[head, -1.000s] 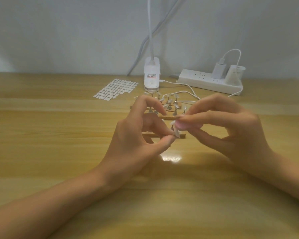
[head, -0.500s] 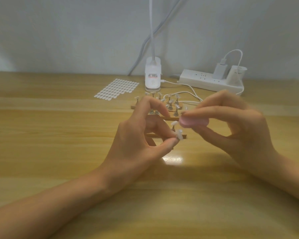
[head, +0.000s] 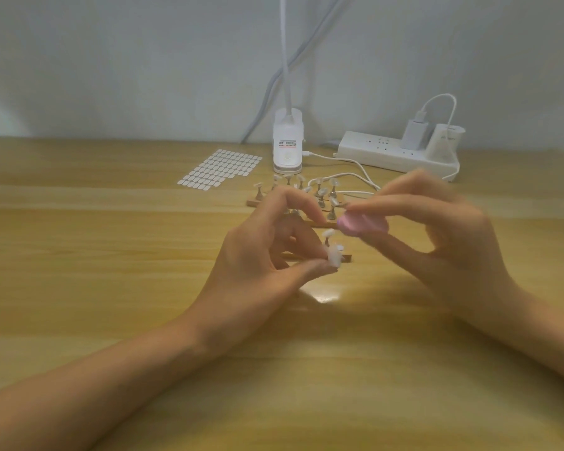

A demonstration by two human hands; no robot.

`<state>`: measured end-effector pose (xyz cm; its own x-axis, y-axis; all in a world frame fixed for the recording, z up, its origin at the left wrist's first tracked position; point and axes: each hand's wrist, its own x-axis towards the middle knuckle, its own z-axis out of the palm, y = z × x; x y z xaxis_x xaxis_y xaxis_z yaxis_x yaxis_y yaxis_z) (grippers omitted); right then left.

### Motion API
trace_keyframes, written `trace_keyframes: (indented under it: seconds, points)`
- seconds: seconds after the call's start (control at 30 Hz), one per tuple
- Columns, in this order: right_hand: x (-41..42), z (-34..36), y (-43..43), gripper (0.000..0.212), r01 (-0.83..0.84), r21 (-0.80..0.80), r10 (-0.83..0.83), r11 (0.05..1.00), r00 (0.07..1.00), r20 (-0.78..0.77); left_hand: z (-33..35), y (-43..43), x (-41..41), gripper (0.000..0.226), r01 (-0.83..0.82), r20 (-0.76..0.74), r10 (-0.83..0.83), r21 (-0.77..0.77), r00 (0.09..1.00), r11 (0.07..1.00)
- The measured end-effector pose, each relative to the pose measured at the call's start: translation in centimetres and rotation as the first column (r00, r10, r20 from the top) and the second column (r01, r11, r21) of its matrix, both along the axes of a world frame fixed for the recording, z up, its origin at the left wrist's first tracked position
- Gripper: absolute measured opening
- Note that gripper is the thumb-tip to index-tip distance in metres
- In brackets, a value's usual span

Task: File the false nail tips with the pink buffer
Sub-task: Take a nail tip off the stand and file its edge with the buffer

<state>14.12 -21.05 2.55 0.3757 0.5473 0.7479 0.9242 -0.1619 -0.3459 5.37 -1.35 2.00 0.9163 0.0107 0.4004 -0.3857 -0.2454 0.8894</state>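
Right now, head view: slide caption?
Left hand pinches a false nail tip; right hand holds the pink buffer just above it, over a wooden desk.

One head-worn view, looking forward and down over your table (head: 79, 255).

You see from your own head height: the wide lens faces the far wall (head: 111, 60), takes in the table from its back edge, where the power strip (head: 388, 154) lies, to the near foreground, and sits close to your left hand (head: 258, 258) and right hand (head: 446, 242), which fill mid-frame.
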Motion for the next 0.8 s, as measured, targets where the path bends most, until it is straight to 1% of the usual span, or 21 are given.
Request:
trace_keyframes:
  seconds: [0.07, 0.13, 0.2, 0.23, 0.27, 0.33, 0.37, 0.4, 0.47, 0.5, 0.53, 0.6, 0.67, 0.7, 0.77, 0.8]
  points:
    - [-0.7, 0.1, 0.1, 0.025, -0.069, 0.001, 0.069, 0.998, 0.998, -0.013, -0.1, 0.0, 0.0, 0.040, 0.040, -0.024, -0.041, -0.027, 0.999, 0.999]
    - [-1.3, -0.3, 0.5, 0.024, -0.135, -0.069, 0.138, 0.988, 0.990, 0.035, -0.2, 0.1, 0.1, 0.042, 0.081, -0.038, -0.084, -0.082, 0.996, 0.993]
    - [-0.7, -0.3, 0.3, 0.022, -0.059, -0.072, 0.063, 0.996, 0.997, 0.054, -0.3, 0.1, 0.1, 0.046, 0.096, -0.055, -0.103, -0.127, 0.993, 0.987]
    - [-0.4, 0.0, 0.1, 0.023, -0.009, -0.042, 0.011, 0.999, 0.999, 0.035, -0.2, 0.1, 0.1, 0.047, 0.098, -0.059, -0.107, -0.138, 0.992, 0.986]
    - [-0.4, 0.2, -0.1, 0.022, 0.002, -0.013, -0.002, 1.000, 1.000, 0.014, -0.2, 0.0, 0.1, 0.047, 0.100, -0.059, -0.110, -0.142, 0.992, 0.985]
    - [-1.0, 0.2, 0.1, 0.018, -0.086, -0.020, 0.087, 0.996, 0.996, 0.013, -0.2, 0.0, 0.2, 0.046, 0.103, -0.048, -0.111, -0.138, 0.993, 0.985]
    - [-1.4, 0.0, 0.4, 0.018, -0.132, -0.055, 0.134, 0.990, 0.990, 0.034, -0.3, 0.1, 0.2, 0.044, 0.107, -0.042, -0.113, -0.133, 0.993, 0.985]
    - [-1.5, -0.2, 0.5, 0.019, -0.144, -0.087, 0.149, 0.986, 0.988, 0.051, -0.3, 0.1, 0.2, 0.043, 0.107, -0.041, -0.114, -0.133, 0.993, 0.985]
    - [-0.7, -0.1, 0.3, 0.020, -0.054, -0.083, 0.059, 0.995, 0.997, 0.053, -0.3, 0.2, 0.3, 0.042, 0.087, -0.052, -0.097, -0.159, 0.994, 0.983]
    - [-0.3, 0.1, 0.0, 0.020, 0.000, -0.050, 0.002, 0.999, 0.999, 0.041, -0.3, 0.2, 0.2, 0.041, 0.080, -0.052, -0.091, -0.170, 0.995, 0.982]
    - [-0.3, 0.4, -0.1, 0.019, 0.019, -0.017, -0.019, 1.000, 0.999, 0.025, -0.3, 0.1, 0.2, 0.042, 0.081, -0.048, -0.091, -0.172, 0.995, 0.982]
    - [-1.1, 0.3, 0.1, 0.017, -0.059, -0.011, 0.060, 0.998, 0.997, 0.038, -0.3, 0.0, 0.2, 0.044, 0.093, -0.033, -0.099, -0.155, 0.995, 0.984]
    - [-1.6, -0.2, 0.5, 0.018, -0.121, -0.071, 0.127, 0.990, 0.988, 0.083, -0.4, 0.0, 0.1, 0.044, 0.109, -0.019, -0.112, -0.140, 0.994, 0.984]
    - [-1.3, -0.3, 0.5, 0.018, -0.096, -0.078, 0.102, 0.992, 0.991, 0.081, -0.4, 0.0, 0.1, 0.045, 0.115, -0.018, -0.119, -0.155, 0.993, 0.981]
    - [-0.6, 0.0, 0.1, 0.018, -0.016, -0.028, 0.017, 0.999, 0.999, 0.035, -0.3, -0.1, 0.0, 0.046, 0.125, -0.008, -0.129, -0.195, 0.992, 0.973]
    - [-0.6, 0.2, 0.0, 0.018, -0.022, 0.001, 0.022, 1.000, 1.000, 0.014, -0.2, -0.1, -0.1, 0.046, 0.132, -0.001, -0.135, -0.205, 0.991, 0.970]
